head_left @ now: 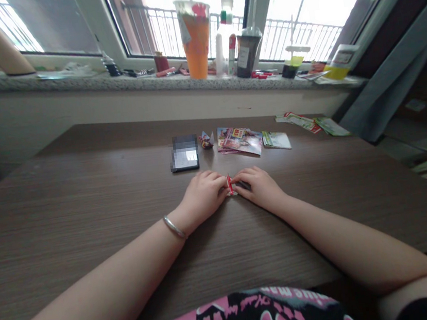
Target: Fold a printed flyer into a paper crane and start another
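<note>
Both forearms rest on or just above a brown wood-grain table (134, 211), hands meeting near its middle. Left hand (205, 193), with a silver metal bangle (174, 227) at the wrist: fingers bent, thumb and forefinger pinching the left side of a small folded red-and-white paper piece (230, 185). Right hand (259, 186): fingers curled, thumb and forefinger tips closing on the right side of the same piece. Paper piece located between the two sets of fingertips, at the tabletop; its exact folds are too small to read. Beyond the hands, left to right: a flat black rectangular device (187, 150), partly pixelated; a small multicoloured folded-paper object (206, 140), just beside it; overlapping glossy pink printed leaflets (240, 140); a green-and-white printed paper (276, 140), near their right edge. Farther right, red-and-green paper strips (302, 121) lie by a green printed sheet (332, 126). Behind, on a speckled stone windowsill (142, 84), stands a tall clear cup with orange contents (196, 40).
</note>
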The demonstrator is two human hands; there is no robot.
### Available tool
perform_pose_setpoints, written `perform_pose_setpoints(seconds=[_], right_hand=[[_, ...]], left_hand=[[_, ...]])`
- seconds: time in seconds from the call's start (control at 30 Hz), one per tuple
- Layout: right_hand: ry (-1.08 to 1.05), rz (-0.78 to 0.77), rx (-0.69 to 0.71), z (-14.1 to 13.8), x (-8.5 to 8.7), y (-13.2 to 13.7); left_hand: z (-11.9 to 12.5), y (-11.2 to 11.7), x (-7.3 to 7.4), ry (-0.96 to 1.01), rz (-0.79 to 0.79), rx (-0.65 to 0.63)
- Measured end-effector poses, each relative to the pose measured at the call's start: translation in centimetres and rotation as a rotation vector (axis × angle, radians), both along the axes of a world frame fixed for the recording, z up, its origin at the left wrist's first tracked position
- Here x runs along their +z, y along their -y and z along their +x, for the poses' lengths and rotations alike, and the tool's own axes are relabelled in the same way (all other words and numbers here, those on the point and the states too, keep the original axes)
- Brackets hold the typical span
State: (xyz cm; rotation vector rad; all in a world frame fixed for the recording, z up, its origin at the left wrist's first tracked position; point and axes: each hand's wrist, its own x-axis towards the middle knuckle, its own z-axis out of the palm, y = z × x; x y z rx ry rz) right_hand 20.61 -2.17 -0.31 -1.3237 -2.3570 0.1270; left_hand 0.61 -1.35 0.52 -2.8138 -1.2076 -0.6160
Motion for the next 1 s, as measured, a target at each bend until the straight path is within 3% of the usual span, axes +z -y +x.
perform_pose_setpoints(seconds=[0.13,0.57,1.0], right_hand=[[0.017,0.003,-0.044,-0.17,0.12,-0.17],[0.008,-0.020,-0.045,-0.26,0.26,0.20],[-0.087,-0.041,-0.042,0.10,-0.18,0.00]], left_hand=[[0.08,0.26,0.13,-0.054,0.090,0.020],[-0.12,-0.45,-0.70,0.021,-0.019,-0.025],[-0.21,-0.34,0.16,-0.005,-0.061,-0.049]])
